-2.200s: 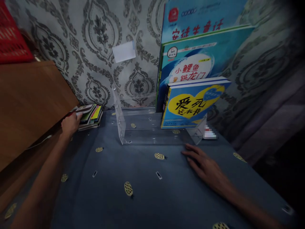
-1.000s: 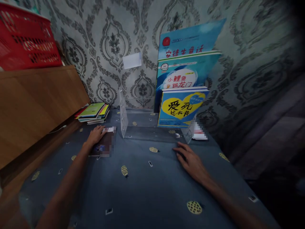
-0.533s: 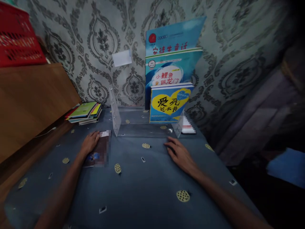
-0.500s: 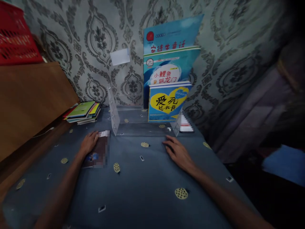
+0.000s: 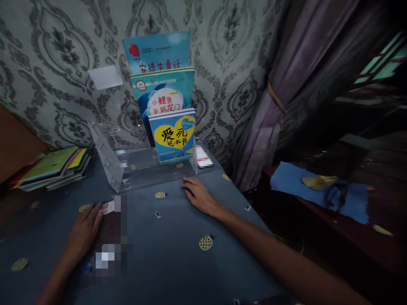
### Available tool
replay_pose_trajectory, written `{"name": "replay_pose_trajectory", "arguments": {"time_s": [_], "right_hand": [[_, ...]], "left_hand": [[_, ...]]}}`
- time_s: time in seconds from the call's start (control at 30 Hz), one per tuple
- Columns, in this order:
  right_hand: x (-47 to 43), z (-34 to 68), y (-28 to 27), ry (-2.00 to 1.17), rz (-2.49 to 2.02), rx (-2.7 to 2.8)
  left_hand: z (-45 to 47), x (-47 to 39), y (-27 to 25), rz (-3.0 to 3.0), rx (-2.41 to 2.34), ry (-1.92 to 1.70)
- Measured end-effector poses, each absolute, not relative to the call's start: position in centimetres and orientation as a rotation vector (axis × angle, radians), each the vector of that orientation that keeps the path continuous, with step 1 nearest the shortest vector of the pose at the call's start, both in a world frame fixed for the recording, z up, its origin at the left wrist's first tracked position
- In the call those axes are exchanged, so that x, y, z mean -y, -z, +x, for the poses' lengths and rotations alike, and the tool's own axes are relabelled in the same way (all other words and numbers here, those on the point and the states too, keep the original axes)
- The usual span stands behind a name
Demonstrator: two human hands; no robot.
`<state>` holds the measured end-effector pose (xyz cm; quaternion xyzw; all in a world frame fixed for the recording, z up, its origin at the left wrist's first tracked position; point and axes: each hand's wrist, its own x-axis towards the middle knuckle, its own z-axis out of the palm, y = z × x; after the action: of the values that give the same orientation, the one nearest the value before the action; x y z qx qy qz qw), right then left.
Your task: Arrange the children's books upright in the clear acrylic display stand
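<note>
My left hand [image 5: 83,232] lies flat along the left edge of a dark brown booklet or book [image 5: 110,228], partly blurred by pixels, on the tablecloth. Its fingers are stretched out and grip nothing that I can see. My right hand [image 5: 201,198] rests on the cloth with fingers apart, just in front of a clear acrylic book stand [image 5: 149,180]. Upright at the stand's right side are books in tiers: a blue and yellow one [image 5: 173,135] in front, a teal one [image 5: 162,87] behind it, and a taller blue one [image 5: 159,46] at the back.
A pile of colourful books [image 5: 54,167] lies at the left. Behind the stand is a patterned wall, with a purple curtain [image 5: 270,110] to its right. A pixelated white item [image 5: 203,156] sits beside the stand. Blue cloth [image 5: 295,186] covers part of a low surface at right.
The view has turned to the right, so the stand and books appear further left and more of the curtain shows. Both hands stay at about the same places on the table.
</note>
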<state>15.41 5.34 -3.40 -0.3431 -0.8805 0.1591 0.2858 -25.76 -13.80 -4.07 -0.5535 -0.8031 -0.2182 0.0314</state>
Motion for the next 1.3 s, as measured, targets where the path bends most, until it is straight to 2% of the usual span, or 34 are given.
{"name": "replay_pose_trajectory", "arguments": {"time_s": [0.27,0.7,0.87,1.07,1.3], "right_hand": [[-5.6,15.3,3.6,-0.461,-0.865,2.352],[-1.8,14.7,0.7,-0.524,-0.891,2.355],[-1.6,14.4,1.0,-0.505,-0.89,2.34],[-4.2,16.0,0.9,-0.389,-1.184,2.248],[-5.3,16.9,0.6,-0.322,-1.279,2.273]], "left_hand": [[-18.6,14.3,3.8,-1.765,2.527,1.008],[-9.8,9.3,3.7,-1.73,2.548,1.648],[-6.7,7.5,3.9,-1.822,2.473,1.782],[-2.3,4.4,3.7,-1.879,2.433,1.989],[-1.5,3.1,3.7,-2.083,2.338,1.942]]}}
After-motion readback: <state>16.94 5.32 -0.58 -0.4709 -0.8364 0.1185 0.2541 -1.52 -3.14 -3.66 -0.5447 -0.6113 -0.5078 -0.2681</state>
